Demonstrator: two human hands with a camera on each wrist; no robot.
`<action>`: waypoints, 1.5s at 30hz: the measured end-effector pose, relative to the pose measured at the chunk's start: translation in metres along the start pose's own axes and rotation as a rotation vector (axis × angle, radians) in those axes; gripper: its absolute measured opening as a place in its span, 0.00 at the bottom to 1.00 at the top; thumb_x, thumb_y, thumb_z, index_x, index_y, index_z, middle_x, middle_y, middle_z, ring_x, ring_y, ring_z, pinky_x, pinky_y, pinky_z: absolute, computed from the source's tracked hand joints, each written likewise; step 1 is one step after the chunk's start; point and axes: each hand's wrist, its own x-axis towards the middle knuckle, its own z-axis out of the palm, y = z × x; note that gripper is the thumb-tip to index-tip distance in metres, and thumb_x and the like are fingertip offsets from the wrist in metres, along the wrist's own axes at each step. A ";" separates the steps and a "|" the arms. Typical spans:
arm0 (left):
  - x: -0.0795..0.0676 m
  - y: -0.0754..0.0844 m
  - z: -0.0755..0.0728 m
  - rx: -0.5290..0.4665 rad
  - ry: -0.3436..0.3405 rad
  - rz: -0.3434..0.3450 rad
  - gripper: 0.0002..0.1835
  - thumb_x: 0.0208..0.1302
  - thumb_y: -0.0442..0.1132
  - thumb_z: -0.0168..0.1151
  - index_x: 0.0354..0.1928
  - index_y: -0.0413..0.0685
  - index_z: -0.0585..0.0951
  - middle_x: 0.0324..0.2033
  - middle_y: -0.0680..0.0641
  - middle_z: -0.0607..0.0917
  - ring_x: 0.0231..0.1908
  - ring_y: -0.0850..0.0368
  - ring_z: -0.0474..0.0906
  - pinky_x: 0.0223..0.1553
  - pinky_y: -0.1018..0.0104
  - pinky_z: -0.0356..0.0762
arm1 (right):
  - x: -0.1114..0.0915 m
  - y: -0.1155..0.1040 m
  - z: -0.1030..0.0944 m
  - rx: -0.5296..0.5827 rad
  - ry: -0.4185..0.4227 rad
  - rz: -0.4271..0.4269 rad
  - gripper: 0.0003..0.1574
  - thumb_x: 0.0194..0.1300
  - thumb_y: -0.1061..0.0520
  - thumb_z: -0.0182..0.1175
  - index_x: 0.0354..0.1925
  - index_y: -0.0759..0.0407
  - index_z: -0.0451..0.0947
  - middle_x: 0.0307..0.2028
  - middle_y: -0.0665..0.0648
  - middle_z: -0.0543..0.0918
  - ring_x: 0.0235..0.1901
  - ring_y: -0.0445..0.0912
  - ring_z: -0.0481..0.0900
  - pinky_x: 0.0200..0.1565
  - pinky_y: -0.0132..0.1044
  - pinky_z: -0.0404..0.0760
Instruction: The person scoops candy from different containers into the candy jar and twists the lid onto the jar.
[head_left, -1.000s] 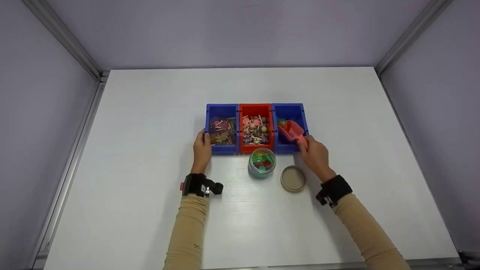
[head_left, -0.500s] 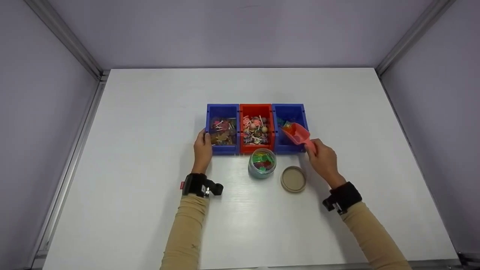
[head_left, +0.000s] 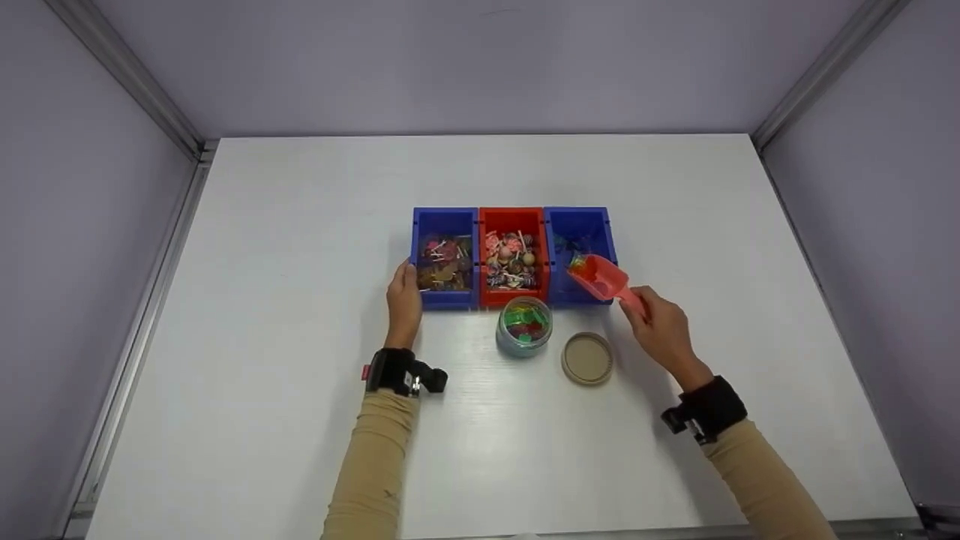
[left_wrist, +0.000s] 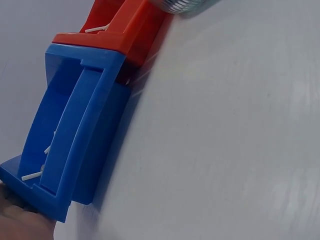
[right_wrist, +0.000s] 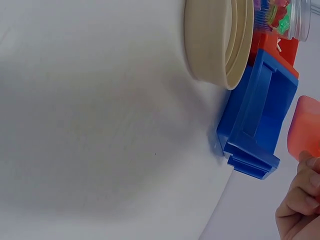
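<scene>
My right hand [head_left: 664, 330] grips the handle of a pink-red scoop [head_left: 609, 279], which hangs over the front part of the right blue bin [head_left: 577, 219]. Colourful wrapped candies [head_left: 579, 265] lie at the scoop's mouth, and a few bluish ones show deeper in that bin. At the other end, my left hand [head_left: 405, 304] rests with its fingers against the outer side of the left blue bin [left_wrist: 82, 145]; part of it is cut off in the left wrist view. Between the two blue bins stands a red bin [head_left: 510, 298] with small lollipops. The left blue bin holds lollipops and wrapped sweets.
In front of the red bin stands an open clear jar [head_left: 517, 349] with colourful candies inside. A beige round lid [head_left: 587, 358] lies to its right on the white table [head_left: 300, 225]. Walls close off the back and both sides.
The right hand has drawn the scoop back toward the right front, from deep in the right blue bin to above its front edge. My left hand has hardly moved.
</scene>
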 end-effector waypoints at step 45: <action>0.000 -0.003 -0.002 0.098 -0.009 0.104 0.24 0.78 0.42 0.38 0.68 0.34 0.64 0.67 0.36 0.70 0.71 0.44 0.62 0.72 0.52 0.62 | -0.020 -0.017 -0.008 0.186 -0.242 -0.290 0.10 0.57 0.65 0.67 0.39 0.67 0.82 0.20 0.51 0.73 0.21 0.32 0.61 0.24 0.24 0.62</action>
